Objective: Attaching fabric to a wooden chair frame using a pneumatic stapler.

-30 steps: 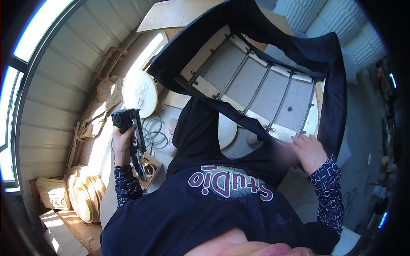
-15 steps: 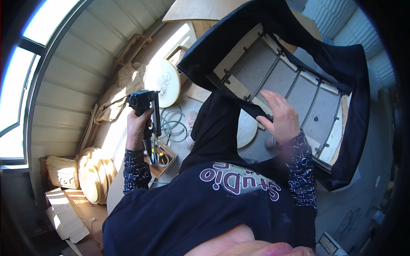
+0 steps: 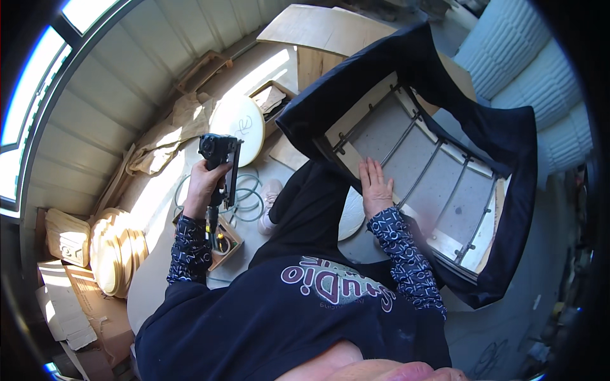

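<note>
Hands: left hand [image 3: 202, 184] grips one stapler [image 3: 219, 159]; right hand [image 3: 376, 187] flat on one frame [image 3: 419, 171].

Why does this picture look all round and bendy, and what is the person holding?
The camera sits on the person's head and looks down, so you see their own arms reaching out. Its lens is very wide, which bends straight lines near the edges. The left hand grips a black power tool, shaped like a staple gun, and holds it up. The right hand lies flat on an upturned seat frame, with metal springs across it and dark fabric wrapped around its edges. Down on the floor lie a coiled green hose, a round pale board, and a small wooden box.
</note>
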The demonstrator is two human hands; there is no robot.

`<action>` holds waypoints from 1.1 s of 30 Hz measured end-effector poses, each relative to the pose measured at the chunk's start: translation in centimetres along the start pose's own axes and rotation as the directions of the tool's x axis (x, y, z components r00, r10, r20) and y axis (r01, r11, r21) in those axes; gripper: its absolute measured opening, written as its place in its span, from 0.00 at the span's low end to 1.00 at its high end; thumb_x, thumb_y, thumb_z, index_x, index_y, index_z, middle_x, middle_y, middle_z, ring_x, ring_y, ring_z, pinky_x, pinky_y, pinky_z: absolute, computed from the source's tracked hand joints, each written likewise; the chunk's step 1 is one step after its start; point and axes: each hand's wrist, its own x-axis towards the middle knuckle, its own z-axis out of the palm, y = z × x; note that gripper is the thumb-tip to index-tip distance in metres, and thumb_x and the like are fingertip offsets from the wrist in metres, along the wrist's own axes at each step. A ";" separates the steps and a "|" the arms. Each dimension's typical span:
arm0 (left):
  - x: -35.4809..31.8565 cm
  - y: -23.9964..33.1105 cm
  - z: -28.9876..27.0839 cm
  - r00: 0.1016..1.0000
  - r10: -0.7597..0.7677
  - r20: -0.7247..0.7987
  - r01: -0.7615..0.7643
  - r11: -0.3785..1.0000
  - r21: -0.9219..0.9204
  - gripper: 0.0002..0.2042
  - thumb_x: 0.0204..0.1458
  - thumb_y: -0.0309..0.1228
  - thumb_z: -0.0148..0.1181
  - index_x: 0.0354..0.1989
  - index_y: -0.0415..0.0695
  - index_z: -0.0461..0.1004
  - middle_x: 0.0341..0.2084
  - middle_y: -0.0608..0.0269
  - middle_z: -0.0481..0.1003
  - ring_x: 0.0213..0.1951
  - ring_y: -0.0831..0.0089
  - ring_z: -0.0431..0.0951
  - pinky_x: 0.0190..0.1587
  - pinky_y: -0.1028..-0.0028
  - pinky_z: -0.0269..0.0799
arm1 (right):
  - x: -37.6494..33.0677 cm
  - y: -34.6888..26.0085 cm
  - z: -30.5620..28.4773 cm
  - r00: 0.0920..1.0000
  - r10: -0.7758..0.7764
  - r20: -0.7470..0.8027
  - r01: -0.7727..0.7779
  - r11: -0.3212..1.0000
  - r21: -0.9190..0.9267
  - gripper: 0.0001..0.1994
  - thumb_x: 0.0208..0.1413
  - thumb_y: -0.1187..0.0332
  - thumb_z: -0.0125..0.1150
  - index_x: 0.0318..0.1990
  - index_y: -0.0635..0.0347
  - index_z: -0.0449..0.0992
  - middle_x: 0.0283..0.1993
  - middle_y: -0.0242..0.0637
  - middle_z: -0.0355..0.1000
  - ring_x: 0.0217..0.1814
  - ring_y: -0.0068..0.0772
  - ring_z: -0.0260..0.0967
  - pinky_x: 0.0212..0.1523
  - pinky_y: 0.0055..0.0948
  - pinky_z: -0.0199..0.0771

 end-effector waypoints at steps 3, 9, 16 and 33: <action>-0.8 -2.5 -0.6 0.997 -0.068 -0.023 0.068 0.998 -0.002 0.11 0.50 0.34 0.71 0.32 0.40 0.76 0.18 0.71 0.72 0.18 0.83 0.70 0.21 0.81 0.62 | -3.0 0.4 0.1 0.997 -0.079 0.018 0.079 0.997 0.006 0.37 0.56 0.76 0.50 0.75 0.53 0.49 0.79 0.43 0.43 0.80 0.48 0.43 0.65 0.73 0.52; -1.9 -10.4 -3.3 0.983 -0.172 0.065 0.172 0.985 0.008 0.12 0.49 0.31 0.64 0.39 0.38 0.73 0.18 0.68 0.72 0.18 0.82 0.71 0.22 0.80 0.64 | -9.1 -1.1 -2.7 0.962 -0.270 0.032 0.265 0.959 0.097 0.47 0.41 0.83 0.60 0.74 0.59 0.50 0.78 0.51 0.46 0.78 0.56 0.46 0.69 0.60 0.54; 0.3 -19.4 -1.6 0.974 -0.226 0.013 0.179 0.803 0.569 0.20 0.47 0.25 0.54 0.50 0.33 0.69 0.27 0.42 0.78 0.27 0.54 0.81 0.32 0.61 0.77 | -11.3 0.5 -3.7 0.907 -0.386 -0.169 0.416 0.884 0.215 0.47 0.43 0.79 0.67 0.73 0.62 0.51 0.73 0.59 0.54 0.73 0.62 0.56 0.69 0.50 0.59; 4.6 -36.0 2.5 0.994 -0.102 -0.026 0.024 -0.021 0.999 0.11 0.58 0.32 0.52 0.41 0.49 0.82 0.41 0.61 0.79 0.53 0.62 0.73 0.52 0.63 0.68 | -19.4 2.7 0.1 0.990 -0.115 0.081 0.078 0.928 0.363 0.41 0.38 0.77 0.71 0.65 0.64 0.61 0.59 0.58 0.66 0.64 0.61 0.66 0.64 0.47 0.64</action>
